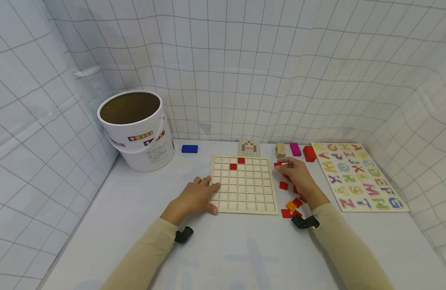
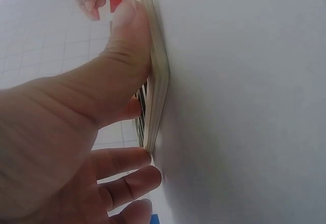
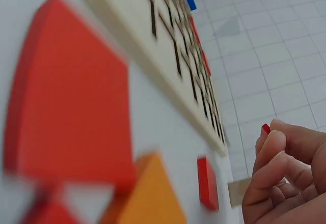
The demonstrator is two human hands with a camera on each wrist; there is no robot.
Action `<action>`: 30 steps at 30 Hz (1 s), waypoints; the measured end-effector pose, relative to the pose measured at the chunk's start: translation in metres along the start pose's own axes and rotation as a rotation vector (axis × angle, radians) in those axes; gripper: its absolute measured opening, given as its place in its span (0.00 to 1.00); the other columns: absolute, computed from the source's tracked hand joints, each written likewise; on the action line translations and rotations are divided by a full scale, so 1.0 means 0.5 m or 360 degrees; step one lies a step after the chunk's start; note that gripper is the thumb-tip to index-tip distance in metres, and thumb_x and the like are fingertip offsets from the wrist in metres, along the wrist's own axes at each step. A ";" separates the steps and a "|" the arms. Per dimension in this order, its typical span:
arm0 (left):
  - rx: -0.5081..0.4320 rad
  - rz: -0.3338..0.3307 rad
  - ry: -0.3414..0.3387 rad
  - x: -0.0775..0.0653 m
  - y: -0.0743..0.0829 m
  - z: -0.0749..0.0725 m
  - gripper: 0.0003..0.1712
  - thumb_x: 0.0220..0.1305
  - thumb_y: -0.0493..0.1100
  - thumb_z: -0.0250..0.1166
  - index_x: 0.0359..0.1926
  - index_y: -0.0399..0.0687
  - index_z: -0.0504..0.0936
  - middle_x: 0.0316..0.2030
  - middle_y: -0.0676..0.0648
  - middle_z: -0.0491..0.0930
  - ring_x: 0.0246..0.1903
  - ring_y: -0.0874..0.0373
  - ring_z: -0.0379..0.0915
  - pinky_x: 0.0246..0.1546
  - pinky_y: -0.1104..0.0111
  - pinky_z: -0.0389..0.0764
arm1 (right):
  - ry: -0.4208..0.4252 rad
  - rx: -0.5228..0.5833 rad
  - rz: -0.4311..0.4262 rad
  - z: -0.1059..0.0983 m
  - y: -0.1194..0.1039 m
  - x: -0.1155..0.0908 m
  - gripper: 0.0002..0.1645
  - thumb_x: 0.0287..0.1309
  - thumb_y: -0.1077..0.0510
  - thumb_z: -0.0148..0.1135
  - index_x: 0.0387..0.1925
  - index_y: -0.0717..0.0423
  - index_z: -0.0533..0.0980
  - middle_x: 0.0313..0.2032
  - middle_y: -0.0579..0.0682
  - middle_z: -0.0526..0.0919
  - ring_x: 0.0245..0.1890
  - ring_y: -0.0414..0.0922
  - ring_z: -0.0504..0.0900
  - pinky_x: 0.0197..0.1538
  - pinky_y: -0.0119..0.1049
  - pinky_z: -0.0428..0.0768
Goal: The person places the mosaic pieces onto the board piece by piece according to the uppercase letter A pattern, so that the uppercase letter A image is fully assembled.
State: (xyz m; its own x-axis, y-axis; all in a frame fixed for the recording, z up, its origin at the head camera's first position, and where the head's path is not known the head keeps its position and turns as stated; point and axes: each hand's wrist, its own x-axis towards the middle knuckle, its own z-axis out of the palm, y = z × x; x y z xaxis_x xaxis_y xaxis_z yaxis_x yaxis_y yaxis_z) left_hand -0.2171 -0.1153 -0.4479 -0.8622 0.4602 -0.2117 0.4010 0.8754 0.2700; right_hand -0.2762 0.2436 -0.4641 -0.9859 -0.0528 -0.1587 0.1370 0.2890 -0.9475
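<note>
Head view: I see the left hand rest, fingers loose, on the wooden board between eight and nine o'clock. By two o'clock, the right hand pinches a red tile. Behind the white table hangs checked cloth. Flat, squarish, the board faces twelve.

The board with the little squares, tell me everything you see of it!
The board is thin, pale and looks wooden, with grid lines making little squares and a plain rim. It lies flat on the white table. Two red tiles sit in squares near its far edge; other visible squares are bare. The left grip rests on its left side.
</note>
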 end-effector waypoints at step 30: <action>0.0013 0.0032 -0.0015 -0.003 -0.002 -0.005 0.53 0.51 0.62 0.75 0.76 0.52 0.67 0.76 0.34 0.58 0.69 0.35 0.58 0.64 0.43 0.65 | -0.0261 -0.0814 -0.0300 0.298 -0.103 0.052 0.18 0.59 0.61 0.67 0.52 0.55 0.83 0.35 0.50 0.83 0.32 0.46 0.76 0.37 0.39 0.74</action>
State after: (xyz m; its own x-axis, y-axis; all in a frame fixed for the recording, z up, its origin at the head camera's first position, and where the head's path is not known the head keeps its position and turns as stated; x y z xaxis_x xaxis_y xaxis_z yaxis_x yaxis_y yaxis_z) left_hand -0.2169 -0.1171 -0.4456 -0.8511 0.4788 -0.2151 0.4206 0.8673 0.2664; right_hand -0.2948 0.0850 -0.4610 -0.9554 -0.2843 -0.0800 -0.1438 0.6843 -0.7149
